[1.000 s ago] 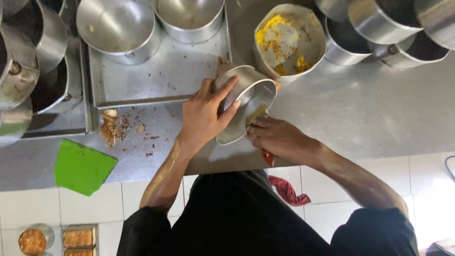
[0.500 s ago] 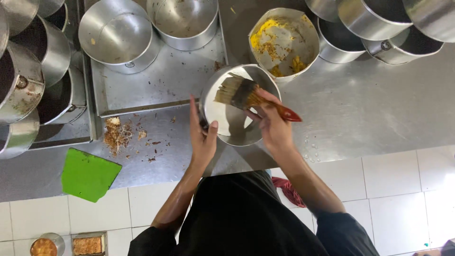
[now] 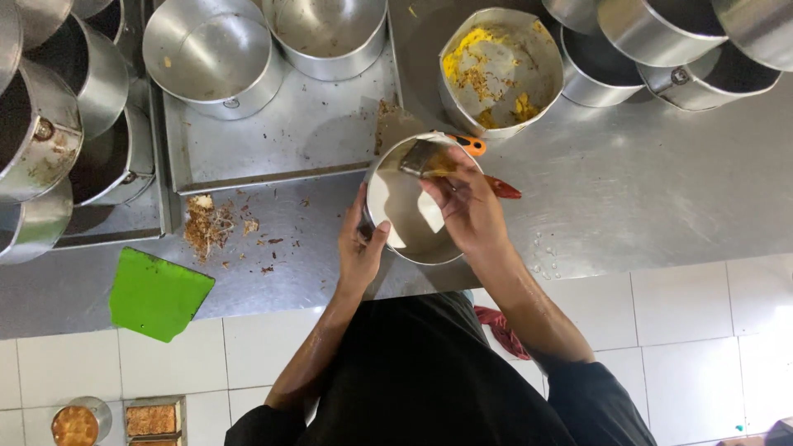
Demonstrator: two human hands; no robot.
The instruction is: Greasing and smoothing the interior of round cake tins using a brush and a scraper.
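Steel round tin sits just below the baking tray, left hand wrapped tight on its rim, right hand pinching a brush over it.

packages: none | labels: none | signs: none | screens: none

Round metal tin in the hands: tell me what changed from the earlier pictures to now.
The round metal tin, tipped on its side a second ago, has been turned mouth-up. The right hand has brought the flat brush with the red handle from low beside the tin up inside it, against the far wall. The left hand has shifted from over the tin to its near-left rim. The green plastic scraper and crumb pile lie as before.
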